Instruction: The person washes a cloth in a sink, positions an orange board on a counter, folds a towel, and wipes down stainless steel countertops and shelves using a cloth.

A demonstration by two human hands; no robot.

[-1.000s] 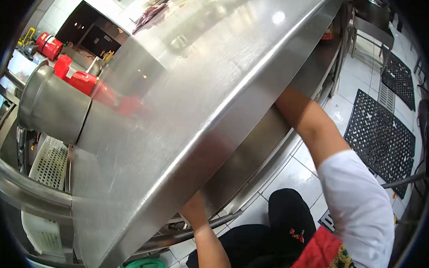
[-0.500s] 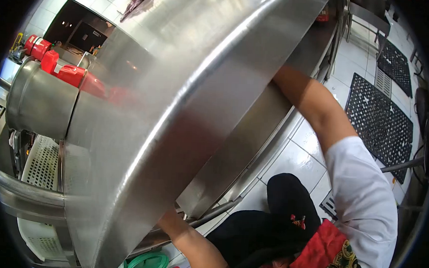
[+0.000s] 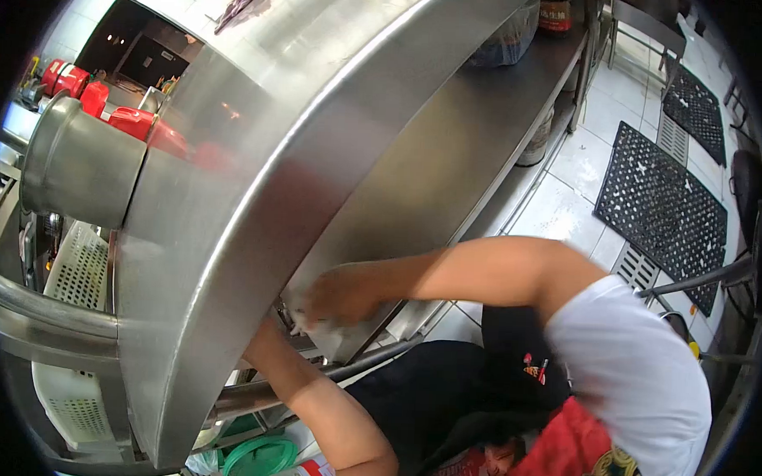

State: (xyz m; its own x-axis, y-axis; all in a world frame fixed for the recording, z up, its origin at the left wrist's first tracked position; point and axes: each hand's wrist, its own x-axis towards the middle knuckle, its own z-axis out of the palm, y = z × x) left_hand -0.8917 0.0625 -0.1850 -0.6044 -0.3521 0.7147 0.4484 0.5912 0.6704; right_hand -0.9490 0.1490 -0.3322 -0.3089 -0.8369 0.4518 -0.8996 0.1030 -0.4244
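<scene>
My right hand (image 3: 345,295) is low on the steel undershelf (image 3: 425,185), near its left end. It is blurred, with the fingers bent over a pale, crumpled cloth (image 3: 302,321) against the metal. Close by, my left hand (image 3: 264,339) reaches in beneath the front edge of the steel table (image 3: 257,183). The table's lip covers its fingers, so what it touches is hidden.
Farther along the undershelf stand a plastic-wrapped item (image 3: 509,41) and a bottle with a red label (image 3: 555,13). A green round lid (image 3: 260,462) lies below the table. Black perforated mats (image 3: 667,206) cover part of the tiled floor.
My right hand has come from deep under the tabletop at the right, hidden then, toward the left end, beside my left hand. My left forearm has shifted slightly left; the view has moved.
</scene>
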